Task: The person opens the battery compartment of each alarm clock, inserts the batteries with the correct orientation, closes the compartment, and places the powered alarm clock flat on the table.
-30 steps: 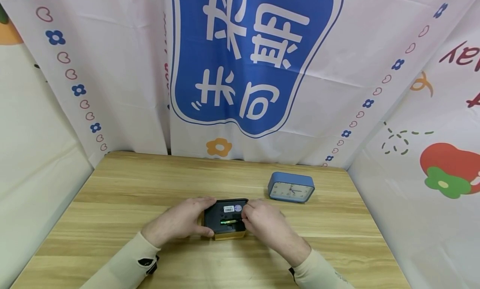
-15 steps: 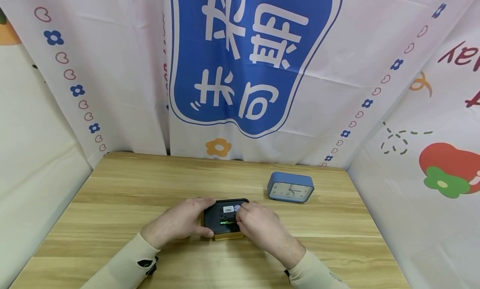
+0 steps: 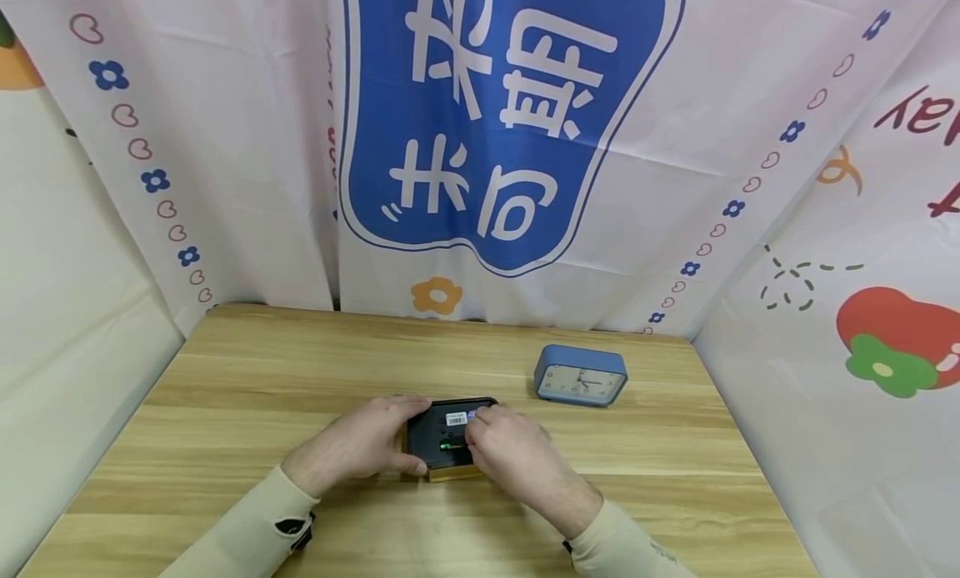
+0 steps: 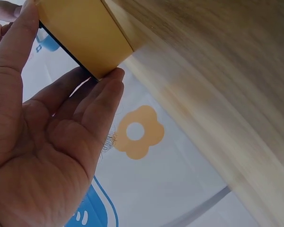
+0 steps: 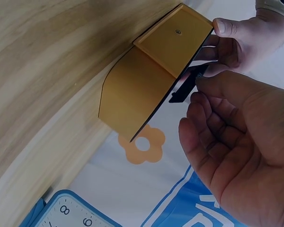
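A yellow clock (image 3: 453,474) lies on the table with its black back (image 3: 424,436) facing up; its face is hidden. My left hand (image 3: 360,445) holds its left end between thumb and fingers, which the left wrist view shows along the yellow case (image 4: 87,35). Part of a green battery (image 3: 446,446) shows in the slot in the back. Over the right part of the back is my right hand (image 3: 517,457). It pinches a small black battery cover (image 5: 182,91) between thumb and forefinger, close above the back in the right wrist view. My right fingers hide part of the slot.
A blue alarm clock (image 3: 581,375) stands upright on the wooden table (image 3: 300,353), behind and to the right of my right hand. Printed white curtains (image 3: 262,186) hang behind the table and at both sides.
My right hand has shifted a little left over the clock's back, and less of the battery shows. My left hand and the yellow clock have stayed in place.
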A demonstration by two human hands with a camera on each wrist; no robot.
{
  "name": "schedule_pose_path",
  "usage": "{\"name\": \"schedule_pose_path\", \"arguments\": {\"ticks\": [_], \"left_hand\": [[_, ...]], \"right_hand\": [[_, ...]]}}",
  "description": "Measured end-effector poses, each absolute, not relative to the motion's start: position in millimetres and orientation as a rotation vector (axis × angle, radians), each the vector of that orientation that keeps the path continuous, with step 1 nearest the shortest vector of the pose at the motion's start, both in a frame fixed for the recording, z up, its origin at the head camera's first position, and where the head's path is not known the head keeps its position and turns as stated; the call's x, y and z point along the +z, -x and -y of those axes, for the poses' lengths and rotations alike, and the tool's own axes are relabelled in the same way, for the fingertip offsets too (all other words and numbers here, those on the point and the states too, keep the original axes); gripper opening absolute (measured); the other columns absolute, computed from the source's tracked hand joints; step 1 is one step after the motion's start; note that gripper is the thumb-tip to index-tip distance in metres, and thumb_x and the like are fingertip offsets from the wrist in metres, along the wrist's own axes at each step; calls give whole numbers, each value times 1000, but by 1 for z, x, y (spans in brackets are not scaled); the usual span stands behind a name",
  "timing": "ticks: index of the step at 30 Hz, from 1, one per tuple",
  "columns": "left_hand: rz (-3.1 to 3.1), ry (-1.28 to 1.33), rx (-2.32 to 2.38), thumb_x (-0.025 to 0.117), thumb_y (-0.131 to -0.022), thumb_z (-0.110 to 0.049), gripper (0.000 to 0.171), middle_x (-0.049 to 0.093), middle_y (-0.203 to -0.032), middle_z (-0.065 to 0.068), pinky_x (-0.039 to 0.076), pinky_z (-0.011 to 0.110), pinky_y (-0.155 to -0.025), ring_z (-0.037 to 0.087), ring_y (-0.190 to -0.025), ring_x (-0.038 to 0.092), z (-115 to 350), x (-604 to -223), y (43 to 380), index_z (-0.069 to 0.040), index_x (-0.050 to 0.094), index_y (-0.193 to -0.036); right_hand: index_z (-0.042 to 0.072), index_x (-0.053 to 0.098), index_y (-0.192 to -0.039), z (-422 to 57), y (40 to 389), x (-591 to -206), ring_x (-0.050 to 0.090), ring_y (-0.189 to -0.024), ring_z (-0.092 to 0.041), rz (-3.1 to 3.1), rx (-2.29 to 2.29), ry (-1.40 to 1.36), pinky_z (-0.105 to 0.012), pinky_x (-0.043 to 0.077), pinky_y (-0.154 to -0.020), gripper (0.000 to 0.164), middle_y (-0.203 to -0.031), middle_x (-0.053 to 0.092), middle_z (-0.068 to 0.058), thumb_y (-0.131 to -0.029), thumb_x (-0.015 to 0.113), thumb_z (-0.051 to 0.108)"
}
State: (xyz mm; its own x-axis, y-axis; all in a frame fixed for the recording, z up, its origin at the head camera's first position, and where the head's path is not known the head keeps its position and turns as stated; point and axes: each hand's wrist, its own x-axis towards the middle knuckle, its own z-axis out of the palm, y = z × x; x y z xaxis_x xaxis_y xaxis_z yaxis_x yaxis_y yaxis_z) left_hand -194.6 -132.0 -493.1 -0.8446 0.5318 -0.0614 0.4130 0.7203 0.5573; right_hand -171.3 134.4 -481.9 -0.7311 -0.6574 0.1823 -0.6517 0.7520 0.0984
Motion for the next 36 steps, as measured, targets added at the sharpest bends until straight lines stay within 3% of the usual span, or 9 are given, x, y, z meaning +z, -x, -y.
{"name": "schedule_pose_path", "arguments": {"ticks": [16,36], "left_hand": [[-2721,-793,756,106,-86,-46,98,70,-166,23,58,62,-130,46,-153,69,132,-491,196,0,66,-162],[-2740,-803,741,107,-85,-45,97,71,-164,23,57,62,-131,46,-154,68,131,-491,195,1,67,-161]], "right_hand": [[17,85,-98,-125,169,-487,72,-85,-8,2687,-87,-1028,-22,66,-66,5,-94,81,6,-101,89,16],[18,85,-99,-121,169,-497,79,-95,-10,2651,-109,-1010,-24,71,-73,5,-101,85,5,-100,90,18]]}}
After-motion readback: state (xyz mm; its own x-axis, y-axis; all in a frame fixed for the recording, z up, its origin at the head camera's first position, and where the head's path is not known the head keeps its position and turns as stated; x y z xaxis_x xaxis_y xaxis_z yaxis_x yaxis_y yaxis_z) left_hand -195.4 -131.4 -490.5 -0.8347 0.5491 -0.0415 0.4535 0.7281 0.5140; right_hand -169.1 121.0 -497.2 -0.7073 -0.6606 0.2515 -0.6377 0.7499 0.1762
